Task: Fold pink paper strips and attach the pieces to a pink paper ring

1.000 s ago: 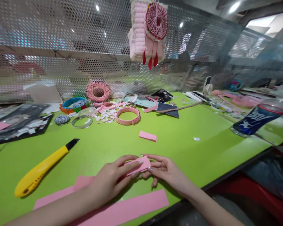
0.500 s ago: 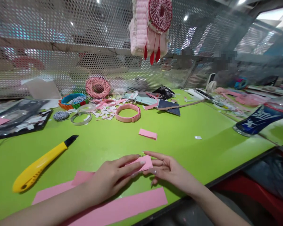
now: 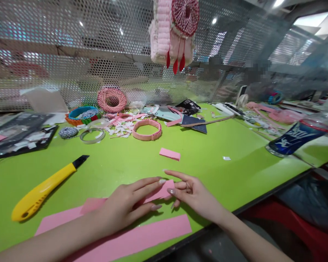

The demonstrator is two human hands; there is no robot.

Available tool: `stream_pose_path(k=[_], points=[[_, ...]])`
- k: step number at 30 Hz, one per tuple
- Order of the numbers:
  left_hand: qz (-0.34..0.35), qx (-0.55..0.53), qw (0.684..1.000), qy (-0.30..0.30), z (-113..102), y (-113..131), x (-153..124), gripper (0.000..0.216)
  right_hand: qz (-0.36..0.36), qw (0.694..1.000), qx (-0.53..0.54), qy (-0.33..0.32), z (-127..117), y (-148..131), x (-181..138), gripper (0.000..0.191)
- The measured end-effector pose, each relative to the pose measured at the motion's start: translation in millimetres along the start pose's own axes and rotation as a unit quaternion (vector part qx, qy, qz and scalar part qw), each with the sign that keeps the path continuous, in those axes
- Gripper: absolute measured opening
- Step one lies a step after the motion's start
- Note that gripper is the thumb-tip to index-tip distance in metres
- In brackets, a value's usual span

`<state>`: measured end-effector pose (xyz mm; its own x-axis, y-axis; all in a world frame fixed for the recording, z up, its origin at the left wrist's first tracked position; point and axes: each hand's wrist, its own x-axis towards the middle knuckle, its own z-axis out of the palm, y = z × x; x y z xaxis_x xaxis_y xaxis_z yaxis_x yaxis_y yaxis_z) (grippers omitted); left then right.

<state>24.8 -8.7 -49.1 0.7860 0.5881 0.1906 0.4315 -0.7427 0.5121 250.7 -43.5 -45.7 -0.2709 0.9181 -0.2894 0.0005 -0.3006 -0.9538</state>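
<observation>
A pink paper strip lies between my two hands, its left part hidden under the left one. My left hand rests on it from the left, fingers laid along the paper and pressing it down. At the strip's right end, my right hand pinches it, thumb on top and index finger stretched out along the far side. Under and in front of my left forearm are longer pink paper sheets. Beyond the hands sits a small stack of pink paper strips.
A yellow utility knife lies left, its dark tip pointing away. Farther back are a pink ring, a clear ring and paper scraps. A blue-labelled bottle is at right, near the table edge. A mesh panel stands behind.
My right thumb has come onto the top of the paper's right end. My left fingertips have shifted slightly back, and the left thumb shows farther from the strip. The view has moved slightly.
</observation>
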Motion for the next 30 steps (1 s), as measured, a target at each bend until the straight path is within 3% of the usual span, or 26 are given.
stream_pose_path(k=[14,22,26,30], points=[[0.058,0.101,0.989,0.088,12,0,-3,0.037,-0.007,1.0,-0.001,0.016,4,1,-1,0.059],[0.091,0.195,0.967,0.134,15,5,-4,0.034,-0.005,1.0,0.015,0.014,6,1,-3,0.049],[0.077,0.181,0.973,0.119,11,6,-5,0.035,-0.01,1.0,0.015,0.02,6,-1,-5,0.047],[-0.009,0.041,0.998,0.051,-12,13,2,0.048,-0.027,0.999,-0.017,0.017,8,-18,-11,0.041]])
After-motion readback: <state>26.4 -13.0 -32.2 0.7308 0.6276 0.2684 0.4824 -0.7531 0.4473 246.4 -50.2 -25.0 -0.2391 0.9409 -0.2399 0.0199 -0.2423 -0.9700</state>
